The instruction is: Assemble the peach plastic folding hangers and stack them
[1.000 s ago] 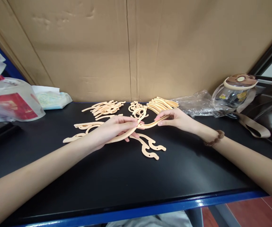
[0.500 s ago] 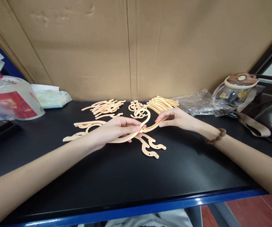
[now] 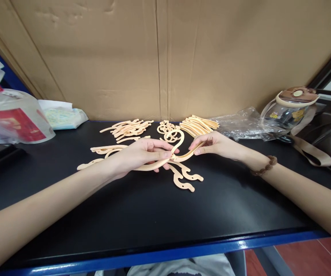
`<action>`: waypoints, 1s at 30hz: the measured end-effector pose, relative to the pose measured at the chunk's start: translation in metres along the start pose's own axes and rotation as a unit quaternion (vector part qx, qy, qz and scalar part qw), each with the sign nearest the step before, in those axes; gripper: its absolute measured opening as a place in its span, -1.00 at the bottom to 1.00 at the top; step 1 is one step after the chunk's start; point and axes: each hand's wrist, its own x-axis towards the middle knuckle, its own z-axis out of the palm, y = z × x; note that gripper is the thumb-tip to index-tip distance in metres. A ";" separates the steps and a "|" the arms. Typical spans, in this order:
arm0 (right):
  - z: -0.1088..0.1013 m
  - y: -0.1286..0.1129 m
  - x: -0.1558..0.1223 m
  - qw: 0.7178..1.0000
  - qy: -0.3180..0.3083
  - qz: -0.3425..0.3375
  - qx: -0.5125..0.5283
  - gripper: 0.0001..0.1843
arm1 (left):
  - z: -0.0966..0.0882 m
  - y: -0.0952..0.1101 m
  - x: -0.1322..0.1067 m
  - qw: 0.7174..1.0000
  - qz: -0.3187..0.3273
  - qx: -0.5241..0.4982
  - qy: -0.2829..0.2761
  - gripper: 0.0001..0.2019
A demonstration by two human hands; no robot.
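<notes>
Held above the table is a beige plastic clothes hanger [image 3: 179, 142], its hook curving upward and an arm to each side. My left hand [image 3: 150, 154] is closed around its middle, thumb beside the joint where hook and arms meet. Between the thumb and fingers of my right hand [image 3: 208, 143] is the outer part of the right hanger arm [image 3: 186, 156]. Under and behind the hanger lie loose hanger parts [image 3: 184, 186] with notched ends, partly hidden by my left hand. More pieces [image 3: 92, 164] stick out to the left of that hand.
At the back are a pile of hanger arms [image 3: 133, 127], a cluster of small hooks [image 3: 165, 126] and a stack of long arms [image 3: 198, 124]. Crumpled clear plastic [image 3: 240, 124] and a clear jug [image 3: 293, 109] stand right. A plastic bag [image 3: 18, 119] and tissue pack [image 3: 64, 117] sit left.
The right hanger arm sits slightly closer to the joint and higher. Both hands keep their grips, and the view has shifted a little.
</notes>
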 end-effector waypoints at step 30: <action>0.020 -0.009 0.002 0.993 0.073 0.075 0.050 -0.74 | -0.006 -0.002 0.003 0.993 -0.045 -0.038 0.106 -0.74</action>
